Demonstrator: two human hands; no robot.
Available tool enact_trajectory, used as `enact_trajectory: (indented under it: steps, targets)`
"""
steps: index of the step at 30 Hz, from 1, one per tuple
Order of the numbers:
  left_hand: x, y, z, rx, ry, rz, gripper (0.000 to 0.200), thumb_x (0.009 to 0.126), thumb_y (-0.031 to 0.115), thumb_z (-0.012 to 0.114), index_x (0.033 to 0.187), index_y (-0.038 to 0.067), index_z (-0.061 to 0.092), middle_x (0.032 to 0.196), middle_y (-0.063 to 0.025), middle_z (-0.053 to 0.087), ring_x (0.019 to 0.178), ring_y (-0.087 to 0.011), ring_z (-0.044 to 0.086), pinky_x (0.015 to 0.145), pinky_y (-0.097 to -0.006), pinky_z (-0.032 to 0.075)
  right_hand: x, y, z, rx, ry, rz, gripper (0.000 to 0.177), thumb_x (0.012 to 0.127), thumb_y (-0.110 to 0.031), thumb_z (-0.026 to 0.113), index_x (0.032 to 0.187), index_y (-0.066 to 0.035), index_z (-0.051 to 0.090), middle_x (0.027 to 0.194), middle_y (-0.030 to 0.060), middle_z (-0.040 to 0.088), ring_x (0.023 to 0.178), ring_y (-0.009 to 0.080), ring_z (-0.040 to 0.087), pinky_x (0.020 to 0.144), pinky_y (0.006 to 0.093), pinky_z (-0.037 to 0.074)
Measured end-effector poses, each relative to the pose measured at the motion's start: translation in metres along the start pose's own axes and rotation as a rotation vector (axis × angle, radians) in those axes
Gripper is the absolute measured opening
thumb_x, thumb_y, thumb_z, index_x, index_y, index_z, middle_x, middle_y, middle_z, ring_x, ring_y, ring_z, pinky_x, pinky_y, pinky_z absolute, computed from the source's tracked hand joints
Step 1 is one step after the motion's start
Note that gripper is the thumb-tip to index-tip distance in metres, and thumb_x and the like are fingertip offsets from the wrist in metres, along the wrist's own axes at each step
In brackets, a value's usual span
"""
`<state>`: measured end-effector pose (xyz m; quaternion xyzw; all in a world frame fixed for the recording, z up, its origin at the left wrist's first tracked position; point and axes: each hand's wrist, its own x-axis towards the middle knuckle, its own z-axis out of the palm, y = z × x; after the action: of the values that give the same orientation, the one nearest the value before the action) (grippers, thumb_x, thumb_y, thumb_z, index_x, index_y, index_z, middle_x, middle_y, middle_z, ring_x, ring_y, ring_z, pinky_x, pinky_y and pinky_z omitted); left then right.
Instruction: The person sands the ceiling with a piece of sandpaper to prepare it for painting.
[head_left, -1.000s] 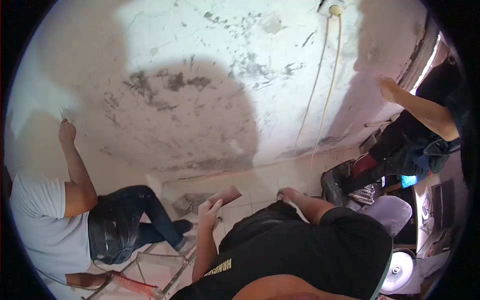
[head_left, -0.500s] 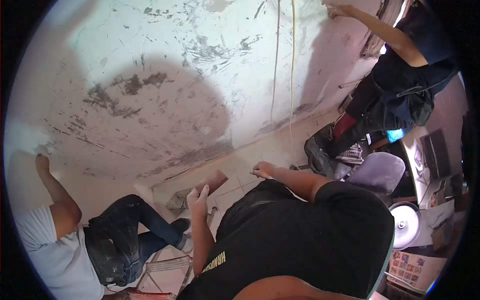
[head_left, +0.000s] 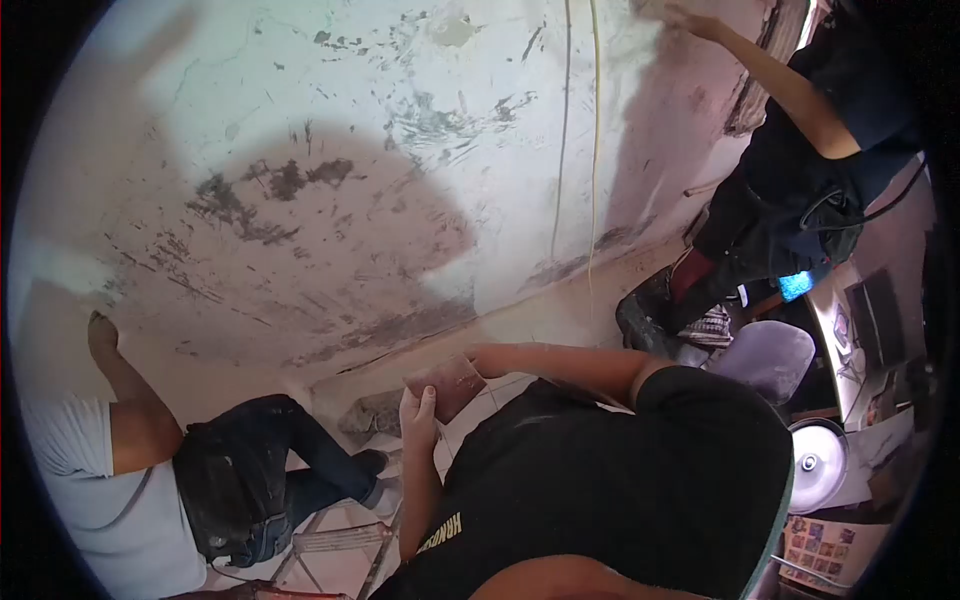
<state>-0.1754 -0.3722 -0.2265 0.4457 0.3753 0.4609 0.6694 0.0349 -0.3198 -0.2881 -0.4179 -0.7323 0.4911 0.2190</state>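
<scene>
Left hand: I see my left hand [head_left: 419,416] grasping the brown sheet [head_left: 447,388] at its lower left part, thumb laid over the near face, the other fingers mostly hidden.
Right hand: my right hand [head_left: 483,358] touches the sheet's upper right corner; its fingers are partly hidden, so I cannot tell whether they are clenched.
Brown sheet: held up in front of my black shirt [head_left: 610,470], between my two hands, above the tiled floor [head_left: 482,408].
Wall: the stained wall [head_left: 340,230] fills the upper view, with dark patches and a pale cord [head_left: 596,150] hanging down its right part.
Person at left: a co-worker in a white shirt [head_left: 110,520] raises one hand [head_left: 103,335] to the wall's lower left part.
Person at right: another, in dark clothes [head_left: 800,190], reaches one hand [head_left: 697,25] toward the wall's upper right part.
Counter: its pale edge [head_left: 838,345] runs beside the rounded seat [head_left: 765,362], right of my shirt; a round white object [head_left: 815,465] is near its lower end.
</scene>
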Motion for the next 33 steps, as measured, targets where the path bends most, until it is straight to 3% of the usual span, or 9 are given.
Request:
enact_trajectory:
  steps: [6,15,20,24,27,28,30,31,33]
  targets:
    - [-0.006,0.008,-0.006,0.184,0.060,0.016,0.035,0.089,0.008,0.054,0.121,-0.003,0.049,0.113,-0.0106,0.059,0.103,-0.0195,0.056,0.093,-0.0327,0.042,0.006,-0.049,0.008,0.128,-0.152,-0.113,0.038,0.083,-0.024,0.058,0.115,-0.003,0.058,0.108,0.0213,0.062,0.101,0.0328,0.059,0.087,0.0404,0.044]
    - [0.012,0.027,0.005,0.214,0.222,0.181,0.048,0.086,-0.001,0.053,0.131,-0.005,0.037,0.122,-0.0137,0.052,0.110,-0.0225,0.052,0.096,-0.0338,0.038,-0.022,-0.119,-0.040,0.009,-0.197,0.003,0.032,0.079,-0.023,0.061,0.101,0.000,0.059,0.093,0.0221,0.064,0.087,0.0344,0.061,0.076,0.0435,0.045]
    - [0.040,0.031,0.011,0.216,0.335,0.371,0.053,0.087,-0.006,0.049,0.137,-0.007,0.033,0.126,-0.0160,0.050,0.112,-0.0215,0.052,0.097,-0.0319,0.040,-0.022,-0.118,-0.037,-0.177,-0.076,-0.131,0.032,0.081,-0.019,0.057,0.105,0.001,0.058,0.095,0.0236,0.063,0.092,0.0393,0.059,0.078,0.0434,0.045]
    - [0.057,0.059,0.037,0.213,0.466,0.489,0.050,0.091,-0.002,0.046,0.139,-0.007,0.031,0.127,-0.0161,0.050,0.109,-0.0236,0.054,0.094,-0.0321,0.043,-0.025,-0.115,-0.053,-0.123,-0.085,-0.075,0.030,0.081,-0.016,0.056,0.104,0.002,0.059,0.096,0.0234,0.063,0.093,0.0395,0.058,0.080,0.0432,0.045]
    - [0.073,0.066,0.054,0.127,0.415,0.507,0.048,0.091,-0.002,0.047,0.137,-0.007,0.033,0.125,-0.0154,0.051,0.109,-0.0231,0.054,0.094,-0.0325,0.044,-0.032,-0.121,-0.075,-0.077,-0.058,-0.202,0.028,0.081,-0.015,0.055,0.103,0.003,0.059,0.097,0.0236,0.062,0.095,0.0372,0.059,0.081,0.0416,0.044]
    - [0.078,0.066,0.058,0.119,0.412,0.511,0.048,0.091,-0.002,0.047,0.137,-0.007,0.033,0.125,-0.0154,0.051,0.109,-0.0231,0.054,0.094,-0.0325,0.044,-0.034,-0.120,-0.086,-0.098,-0.125,-0.107,0.029,0.083,-0.015,0.054,0.105,0.002,0.058,0.101,0.0213,0.063,0.096,0.0338,0.059,0.082,0.0404,0.044]
    - [0.085,0.062,0.067,0.038,0.148,0.322,0.047,0.090,-0.001,0.049,0.135,-0.007,0.036,0.123,-0.0147,0.053,0.109,-0.0226,0.054,0.094,-0.0319,0.043,-0.037,-0.100,-0.101,-0.118,-0.186,-0.002,0.030,0.084,-0.016,0.053,0.108,0.002,0.058,0.104,0.0190,0.063,0.097,0.0305,0.059,0.084,0.0393,0.044]
    - [0.090,0.059,0.074,0.038,0.147,0.317,0.047,0.090,-0.001,0.049,0.135,-0.007,0.036,0.123,-0.0147,0.053,0.109,-0.0226,0.054,0.094,-0.0319,0.043,-0.032,-0.068,-0.101,0.066,-0.162,0.024,0.032,0.087,-0.016,0.052,0.114,0.001,0.057,0.115,0.0168,0.060,0.105,0.0272,0.057,0.091,0.0384,0.042]
    - [0.091,0.056,0.080,0.317,-0.018,0.300,0.045,0.084,-0.001,0.058,0.127,-0.010,0.046,0.108,-0.0132,0.062,0.096,-0.0202,0.060,0.087,-0.0302,0.047,-0.026,-0.031,-0.092,0.272,-0.173,0.044,0.035,0.089,-0.017,0.052,0.120,0.001,0.056,0.125,0.0146,0.057,0.114,0.0239,0.054,0.098,0.0375,0.040]
